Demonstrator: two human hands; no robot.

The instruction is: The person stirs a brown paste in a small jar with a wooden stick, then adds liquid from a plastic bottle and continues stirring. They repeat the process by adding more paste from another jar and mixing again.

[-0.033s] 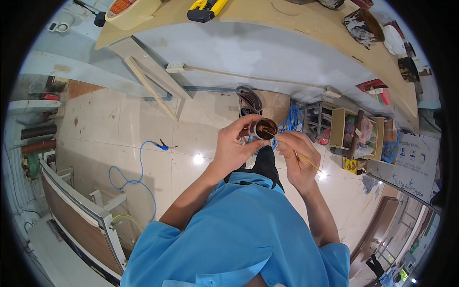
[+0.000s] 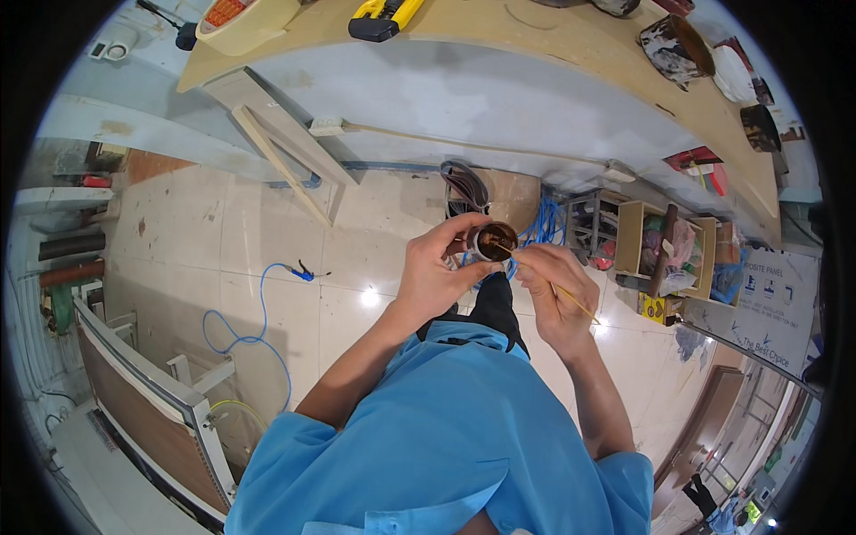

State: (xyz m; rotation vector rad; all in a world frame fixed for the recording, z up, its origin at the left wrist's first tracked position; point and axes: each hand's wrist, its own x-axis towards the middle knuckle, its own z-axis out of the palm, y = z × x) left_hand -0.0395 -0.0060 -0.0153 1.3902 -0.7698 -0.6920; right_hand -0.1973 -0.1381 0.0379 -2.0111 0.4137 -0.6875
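My left hand (image 2: 443, 267) is closed round a small round cup (image 2: 473, 239), tilted so that its mouth faces me. Dark brown stuff (image 2: 496, 237) coats the inside of the cup. Between the thumb and fingers of my right hand (image 2: 560, 290) is a thin yellowish stick (image 2: 575, 301). Its far end reaches over the rim into the cup, and the tip is hard to make out against the brown. Both hands are close together in front of my body, above the floor.
Ahead is a workbench (image 2: 499, 20) bearing a yellow-and-black tool (image 2: 382, 20) and a stained can (image 2: 675, 49). Beneath it on the right stand a filled wooden crate (image 2: 635, 241) and coiled blue hose (image 2: 544, 223). A blue air hose (image 2: 260, 337) lies on the floor, left. A framed panel (image 2: 147, 392) stands lower left.
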